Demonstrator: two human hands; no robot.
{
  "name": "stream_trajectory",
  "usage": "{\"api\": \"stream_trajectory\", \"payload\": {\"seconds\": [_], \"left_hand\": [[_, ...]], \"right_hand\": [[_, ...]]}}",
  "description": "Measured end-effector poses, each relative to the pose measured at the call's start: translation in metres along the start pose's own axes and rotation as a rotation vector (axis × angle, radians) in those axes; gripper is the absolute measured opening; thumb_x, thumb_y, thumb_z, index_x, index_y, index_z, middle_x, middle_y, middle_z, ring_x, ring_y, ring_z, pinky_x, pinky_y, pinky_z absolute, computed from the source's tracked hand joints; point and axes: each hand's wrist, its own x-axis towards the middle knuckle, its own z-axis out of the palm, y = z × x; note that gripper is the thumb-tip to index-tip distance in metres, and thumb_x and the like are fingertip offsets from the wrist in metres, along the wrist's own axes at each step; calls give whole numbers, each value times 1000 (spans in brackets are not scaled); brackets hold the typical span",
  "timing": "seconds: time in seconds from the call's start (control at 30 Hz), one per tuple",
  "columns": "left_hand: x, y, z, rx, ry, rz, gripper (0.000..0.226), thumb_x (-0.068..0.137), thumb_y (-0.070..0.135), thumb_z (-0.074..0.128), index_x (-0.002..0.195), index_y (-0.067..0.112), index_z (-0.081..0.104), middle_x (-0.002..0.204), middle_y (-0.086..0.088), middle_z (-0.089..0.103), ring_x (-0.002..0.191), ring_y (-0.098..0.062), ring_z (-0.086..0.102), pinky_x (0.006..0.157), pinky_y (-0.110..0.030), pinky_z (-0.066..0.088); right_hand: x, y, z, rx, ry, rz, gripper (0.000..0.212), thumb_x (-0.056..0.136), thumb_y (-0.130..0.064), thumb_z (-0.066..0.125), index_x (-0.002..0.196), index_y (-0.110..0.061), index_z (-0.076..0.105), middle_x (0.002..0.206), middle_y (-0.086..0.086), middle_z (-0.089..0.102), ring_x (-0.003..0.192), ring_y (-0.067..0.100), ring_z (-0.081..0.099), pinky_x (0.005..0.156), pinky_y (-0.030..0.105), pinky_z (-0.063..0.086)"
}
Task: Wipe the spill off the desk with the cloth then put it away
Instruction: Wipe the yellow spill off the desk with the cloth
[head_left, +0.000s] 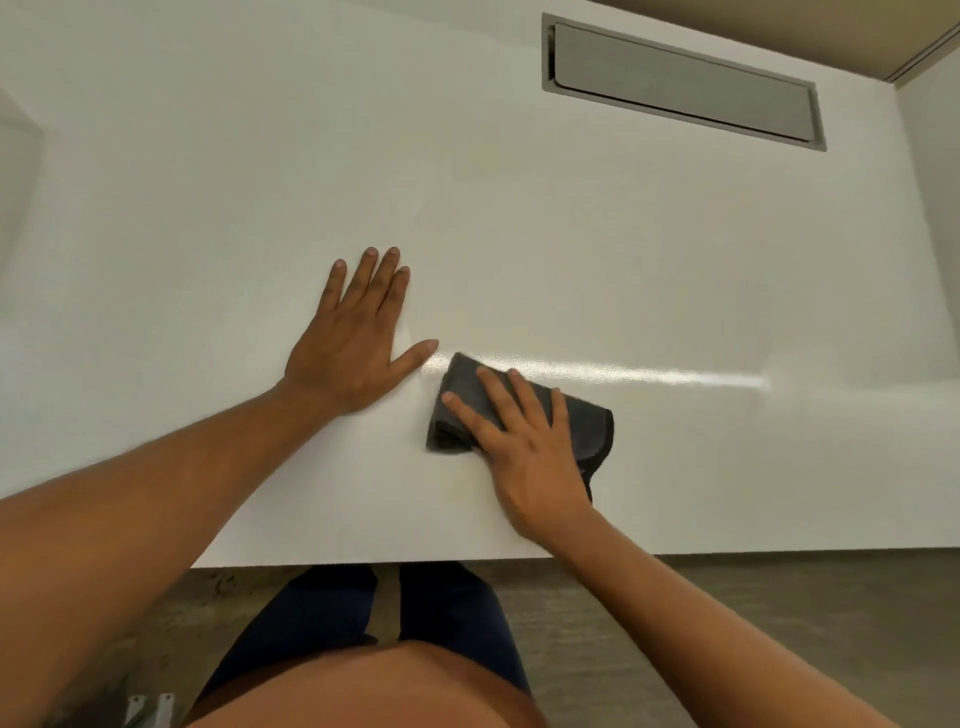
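Observation:
A folded dark grey cloth lies flat on the white desk, close to its front edge. My right hand presses down on the cloth with the fingers spread and pointing up-left, covering its middle. My left hand rests palm-down on the bare desk just left of the cloth, fingers apart and holding nothing, its thumb tip a short way from the cloth's upper corner. A faint yellowish smear shows on the desk below the cloth. I see no clear puddle.
A grey metal cable flap is set into the desk at the back right. A bright streak of reflected light runs right from the cloth. The desk's front edge lies just below my hands, with grey floor and my legs beneath.

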Motion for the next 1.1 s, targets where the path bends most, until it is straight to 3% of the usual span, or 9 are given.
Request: {"api": "stream_trajectory", "payload": {"seconds": [0.1,0.23,0.37,0.53,0.63,0.73,0.83,0.97,1.1], "left_hand": [[-1,0,1,-10,-6,2,95,104,75,21,168,5,14,180,-13,8,167,-31,3,135,-57,7],[-1,-1,1,-31,-11,4,96,103,76,19,168,6,13,180,-13,6,168,-30,1,135,-57,6],[-2,-1,3,-34,9,7,98,102,78,18,168,5,15,180,-14,8,168,-31,2,135,-58,5],[-2,-2,4,-37,13,22,100,101,78,15,167,3,16,179,-16,9,167,-34,4,135,-59,4],[-2,-3,5,-45,16,23,99,102,77,16,167,2,17,179,-16,9,167,-34,3,135,-59,3],[-3,-4,5,-50,24,26,98,103,76,18,167,2,17,179,-17,9,167,-34,3,134,-60,4],[-4,-4,3,-62,15,33,96,104,75,18,167,2,15,179,-17,8,167,-34,2,134,-60,3],[-3,-4,3,-60,17,38,94,106,73,15,167,2,15,178,-18,10,167,-35,5,134,-61,5],[-2,-5,4,-66,18,43,91,106,70,13,167,2,15,178,-18,10,167,-36,5,134,-60,6]], "right_hand": [[33,57,-12,-25,104,303,65,107,-25,49,162,-47,21,172,6,22,157,36,20,118,69,24],[58,67,-18,37,122,572,59,109,-28,43,162,-45,22,171,7,23,157,34,19,117,73,23],[17,-9,3,-7,142,413,66,108,-26,48,164,-44,17,175,4,15,160,34,13,121,71,18],[-69,-76,20,-29,12,275,96,93,-20,68,164,-45,9,176,3,8,162,34,4,122,72,16],[-86,-44,8,24,-24,285,71,100,-28,41,163,-47,14,176,2,11,162,32,4,125,67,11],[-62,18,-3,-6,39,502,66,106,-24,46,163,-45,20,173,5,19,160,34,15,120,68,23],[-13,50,-12,32,87,652,60,110,-28,43,163,-44,21,172,8,23,158,35,18,117,70,26],[14,0,-3,2,99,461,57,110,-31,44,162,-45,23,173,6,21,159,34,17,120,68,22],[-41,-54,15,-13,14,175,70,104,-27,55,162,-46,20,175,0,14,162,32,8,123,70,14]]}}
